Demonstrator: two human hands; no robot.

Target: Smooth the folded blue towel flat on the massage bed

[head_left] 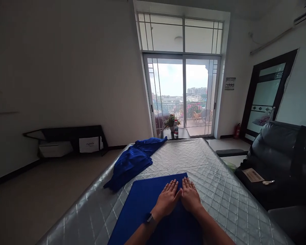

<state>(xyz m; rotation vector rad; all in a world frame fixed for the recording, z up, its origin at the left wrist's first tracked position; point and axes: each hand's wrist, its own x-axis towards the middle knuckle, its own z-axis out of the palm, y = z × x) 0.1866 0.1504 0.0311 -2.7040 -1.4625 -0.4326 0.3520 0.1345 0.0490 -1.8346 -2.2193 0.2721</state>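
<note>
A smooth, flat piece of blue cloth [145, 200], squared at its far edge, lies in front of me on the quilted silver mattress [219, 190]. Flat on its upper right part rests my left hand [169, 198], fingers stretched forward, a watch on the wrist. Beside it, my right hand [190, 196] also presses flat near the cloth's right edge, the thumbs almost touching. Farther off, at the mattress's far left, a crumpled blue cloth [132, 160] droops over the edge. My forearms cover part of the near cloth.
Beyond the mattress, a bottle [175, 128] and a potted plant [171, 121] stand on a small table before the sliding glass door [183, 92]. At right is a black leather sofa [277, 153] with a card [253, 175] on it. A dark low stand [71, 134] is by the left wall.
</note>
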